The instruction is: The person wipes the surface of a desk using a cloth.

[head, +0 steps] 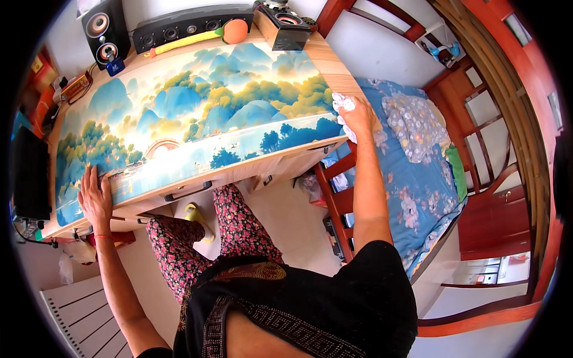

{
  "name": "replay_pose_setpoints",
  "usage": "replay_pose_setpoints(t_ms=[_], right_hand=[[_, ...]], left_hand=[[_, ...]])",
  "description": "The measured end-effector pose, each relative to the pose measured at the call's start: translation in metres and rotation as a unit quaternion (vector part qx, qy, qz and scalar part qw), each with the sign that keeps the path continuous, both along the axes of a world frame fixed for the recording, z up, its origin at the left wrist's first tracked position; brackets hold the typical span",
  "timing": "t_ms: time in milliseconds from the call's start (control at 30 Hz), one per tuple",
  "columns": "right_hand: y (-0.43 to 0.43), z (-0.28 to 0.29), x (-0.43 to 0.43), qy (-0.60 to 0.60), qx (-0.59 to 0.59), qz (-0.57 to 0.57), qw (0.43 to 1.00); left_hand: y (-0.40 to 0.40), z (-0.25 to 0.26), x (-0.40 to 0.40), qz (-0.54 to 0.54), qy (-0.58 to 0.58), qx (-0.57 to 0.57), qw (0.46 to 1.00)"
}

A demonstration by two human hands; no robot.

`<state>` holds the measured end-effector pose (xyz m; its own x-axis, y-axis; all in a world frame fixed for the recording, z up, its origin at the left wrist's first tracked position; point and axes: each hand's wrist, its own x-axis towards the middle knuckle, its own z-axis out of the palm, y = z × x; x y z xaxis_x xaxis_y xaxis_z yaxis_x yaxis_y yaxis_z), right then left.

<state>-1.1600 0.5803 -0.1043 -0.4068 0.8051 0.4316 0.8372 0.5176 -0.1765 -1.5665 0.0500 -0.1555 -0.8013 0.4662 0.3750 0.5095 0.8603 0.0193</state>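
A wooden desk (pixel 333 67) stands before me, covered by a large mat (pixel 215 107) printed with blue hills, trees and a bridge. My left hand (pixel 96 197) lies flat with spread fingers on the mat's near left part, holding nothing. At the desk's right edge, just past the mat's right end, my right hand (pixel 359 117) grips a crumpled white and pink cloth (pixel 344 102), which is pressed on the desktop. Part of the cloth is hidden under the fingers.
Along the desk's back are a black speaker (pixel 105 29), a long black soundbar (pixel 192 27), an orange-headed yellow stick (pixel 192 41), another speaker (pixel 286 27) and a blue bottle (pixel 114 65). A dark monitor (pixel 30 172) stands left. A bed (pixel 394 179) adjoins the desk's right side.
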Motion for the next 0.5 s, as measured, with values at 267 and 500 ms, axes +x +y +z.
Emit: replay_pose_setpoints(t_ms=[267,500], right_hand=[[-0.102,0.012,-0.095,-0.051,0.002,0.175,0.983],[-0.227,0.002,-0.214,-0.008,0.022,0.423,0.906]], left_hand=[[0.005,0.001,0.005,0.019,-0.005,0.003,1.000],[0.023,-0.004,0.012,-0.050,-0.036,0.083,0.995]])
